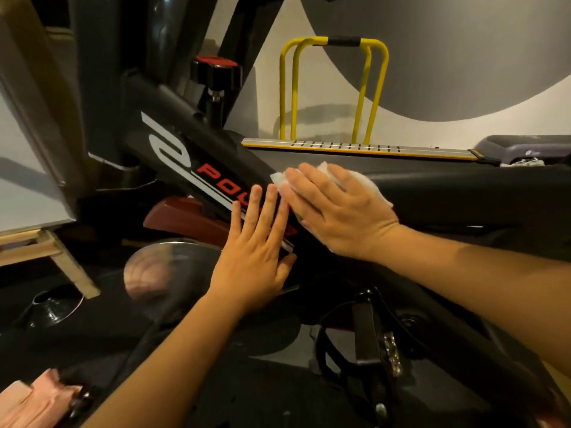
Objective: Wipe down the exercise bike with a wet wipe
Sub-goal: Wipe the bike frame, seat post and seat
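The exercise bike's black frame tube (185, 149), with white and red lettering, slants from upper left down to the middle. My right hand (336, 208) lies flat on the tube's lower part and presses a white wet wipe (366, 183) against it; the wipe shows above and beside my fingers. My left hand (256, 245) rests flat on the same tube just left of the right hand, fingers apart, holding nothing. A black and red knob (216, 71) stands above the tube. The shiny flywheel (167, 267) sits below it, and a pedal (377, 341) hangs at lower right.
A yellow metal rail (333, 88) on a grey platform (355, 148) stands behind the bike against the wall. A white board on a wooden stand (40, 245) is at the left. Pink cloth (34, 403) lies at the bottom left corner. A dark step (525, 146) sits at far right.
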`<state>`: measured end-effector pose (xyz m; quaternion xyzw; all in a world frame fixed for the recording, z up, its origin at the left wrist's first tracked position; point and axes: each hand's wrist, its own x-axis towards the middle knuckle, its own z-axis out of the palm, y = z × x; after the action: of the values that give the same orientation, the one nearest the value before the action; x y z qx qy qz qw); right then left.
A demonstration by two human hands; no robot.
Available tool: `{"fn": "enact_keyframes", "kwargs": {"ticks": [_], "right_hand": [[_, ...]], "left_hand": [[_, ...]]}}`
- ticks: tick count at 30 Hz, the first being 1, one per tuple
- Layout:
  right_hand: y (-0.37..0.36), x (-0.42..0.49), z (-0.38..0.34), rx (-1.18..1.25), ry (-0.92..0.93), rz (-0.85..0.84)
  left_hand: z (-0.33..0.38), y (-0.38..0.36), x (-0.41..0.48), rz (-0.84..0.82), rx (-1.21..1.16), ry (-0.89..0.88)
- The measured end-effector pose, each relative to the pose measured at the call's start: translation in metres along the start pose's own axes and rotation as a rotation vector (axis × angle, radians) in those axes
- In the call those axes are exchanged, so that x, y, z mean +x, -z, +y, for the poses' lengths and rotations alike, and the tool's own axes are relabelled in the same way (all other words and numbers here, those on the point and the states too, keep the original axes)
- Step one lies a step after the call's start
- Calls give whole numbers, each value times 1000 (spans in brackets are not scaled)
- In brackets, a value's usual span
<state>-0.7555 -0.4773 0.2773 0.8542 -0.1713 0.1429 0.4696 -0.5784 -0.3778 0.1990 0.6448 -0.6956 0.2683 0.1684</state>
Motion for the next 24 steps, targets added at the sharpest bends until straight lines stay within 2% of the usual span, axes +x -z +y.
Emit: {"fn": "enact_keyframes", "kwargs": {"ticks": [3,5,8,13,16,18,22,24], "right_hand": [[-12,-34,6,-102,316,-115],[-23,-78,24,-100,500,-168],[-27,-110,45,-96,612,-177],[-18,-29,2,-151,504,-100],[-14,15,-40,-276,587,-303],[-22,21,-56,-350,643,-343],[-34,-9,-29,-271,741,-312],[-28,-23,-1,-253,726,-264]], "left_hand": [[-5,-15,-34,-85,36,58],[-5,-9,-32,-58,31,54],[-9,9,-5,40,-8,65],[-32,6,3,94,-96,4],[-39,5,4,135,-173,-48],[-40,5,5,143,-165,-52],[-40,4,3,107,-86,-69],[-37,4,4,102,-55,-72]]}}
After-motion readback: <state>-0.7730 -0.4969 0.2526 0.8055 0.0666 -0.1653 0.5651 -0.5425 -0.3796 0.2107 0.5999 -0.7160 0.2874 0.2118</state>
